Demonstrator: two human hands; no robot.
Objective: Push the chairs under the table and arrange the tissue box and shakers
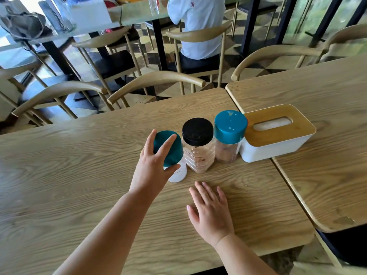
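Two wooden chairs (59, 92) stand tucked against the far edge of the table (79, 175). The person's left hand (153, 167) rests over a teal-capped shaker (172, 155), fingers spread across the cap and thumb curled round its near side. Just beside it stands a black-lidded shaker (198, 143), then a second teal-capped shaker (229, 135), touching or nearly so, all in one row. The right hand (210, 211) lies flat on the table nearer the person, fingers loosely together, gripping nothing. At the row's right end sits the tissue box (278, 133), straddling the seam with the neighbouring table (327, 100).
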